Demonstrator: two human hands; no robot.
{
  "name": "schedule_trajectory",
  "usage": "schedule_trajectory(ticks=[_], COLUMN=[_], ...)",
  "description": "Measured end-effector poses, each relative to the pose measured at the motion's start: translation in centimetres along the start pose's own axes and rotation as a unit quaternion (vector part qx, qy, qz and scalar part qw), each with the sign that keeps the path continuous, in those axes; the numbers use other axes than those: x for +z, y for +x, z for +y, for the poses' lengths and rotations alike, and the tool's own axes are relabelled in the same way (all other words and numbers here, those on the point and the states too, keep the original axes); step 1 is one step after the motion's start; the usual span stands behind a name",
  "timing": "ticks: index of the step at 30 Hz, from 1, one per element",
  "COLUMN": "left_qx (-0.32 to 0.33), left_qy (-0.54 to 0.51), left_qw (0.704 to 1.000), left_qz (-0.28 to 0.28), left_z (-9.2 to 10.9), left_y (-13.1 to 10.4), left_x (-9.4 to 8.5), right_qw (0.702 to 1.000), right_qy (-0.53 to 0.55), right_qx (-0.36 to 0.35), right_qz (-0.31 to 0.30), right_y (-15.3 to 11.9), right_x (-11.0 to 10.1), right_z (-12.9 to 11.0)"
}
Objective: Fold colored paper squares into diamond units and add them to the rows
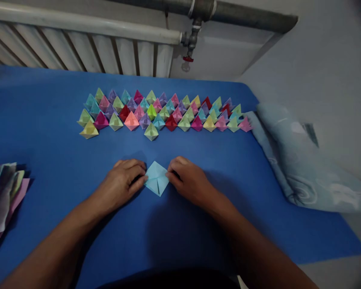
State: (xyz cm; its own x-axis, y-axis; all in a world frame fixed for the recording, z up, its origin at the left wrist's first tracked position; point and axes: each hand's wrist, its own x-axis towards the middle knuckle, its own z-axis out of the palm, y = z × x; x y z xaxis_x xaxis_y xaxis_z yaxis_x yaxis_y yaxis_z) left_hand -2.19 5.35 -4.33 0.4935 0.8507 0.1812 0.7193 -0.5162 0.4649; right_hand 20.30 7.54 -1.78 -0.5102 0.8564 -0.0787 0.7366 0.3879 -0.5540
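Note:
A light blue folded paper (157, 179) lies between my two hands, turned like a diamond, with creases meeting near its middle and a slit running down its lower half. My left hand (124, 179) pinches its left corner between thumb and fingers. At the opposite corner, my right hand (186, 178) has thumb and curled fingers closed on the paper's edge. Just beyond the hands stands a light green folded paper boat (151, 132), in front of several rows of small paper boats (171, 123) in many colours.
A stack of coloured paper sheets (9, 200) lies at the left edge of the blue table (57, 160). On the right rests a folded light blue blanket (301, 160). Behind the table are a white radiator (102, 52) and a pipe with a red-handled valve (188, 59).

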Motion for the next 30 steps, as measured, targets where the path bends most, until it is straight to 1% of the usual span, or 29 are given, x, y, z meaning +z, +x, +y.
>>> schedule_trajectory(ticks=[8,14,24,30], left_qx=[-0.059,-0.091,-0.093,-0.109], left_qy=[-0.004,-0.006,0.026,0.039], left_qw=[0.998,0.996,0.995,0.993], left_qz=[0.009,0.016,0.01,0.009], left_z=[0.46,0.51,0.84,0.93], left_y=[0.27,0.36,0.56,0.47], left_x=[0.35,0.68,0.62,0.55], right_qw=[0.999,0.998,0.996,0.996], right_qy=[-0.01,-0.027,-0.037,-0.035], right_qx=[0.04,0.059,0.076,0.075], right_qz=[0.023,0.023,0.019,0.024], right_y=[0.07,0.21,0.42,0.52], right_x=[0.59,0.66,0.6,0.62], right_z=[-0.19,-0.47,-0.83,-0.81])
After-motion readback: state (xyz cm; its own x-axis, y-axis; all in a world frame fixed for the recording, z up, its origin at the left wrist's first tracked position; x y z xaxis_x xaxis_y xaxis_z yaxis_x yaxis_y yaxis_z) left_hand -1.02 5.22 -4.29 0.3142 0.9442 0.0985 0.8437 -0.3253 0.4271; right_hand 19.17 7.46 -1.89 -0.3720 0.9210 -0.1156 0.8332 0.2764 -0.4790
